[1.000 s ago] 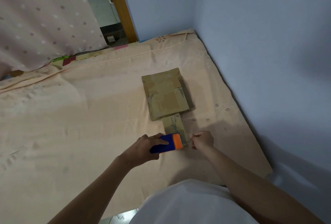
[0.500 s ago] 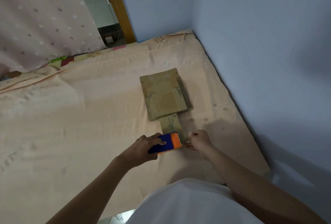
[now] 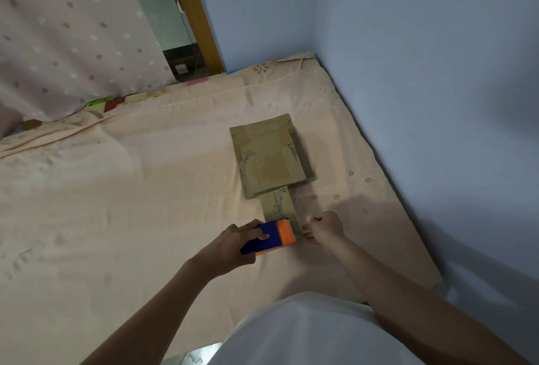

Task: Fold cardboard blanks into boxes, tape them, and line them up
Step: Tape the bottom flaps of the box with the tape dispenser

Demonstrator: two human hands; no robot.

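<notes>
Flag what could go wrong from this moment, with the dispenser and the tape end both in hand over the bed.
1. The right hand pinches the tape end beside the blue and orange tape dispenser held by the left hand; a skewed pull could wrinkle the tape or stick it to itself.
2. The flat cardboard blanks lie on a soft bed sheet, so the tape might catch the fabric.
</notes>
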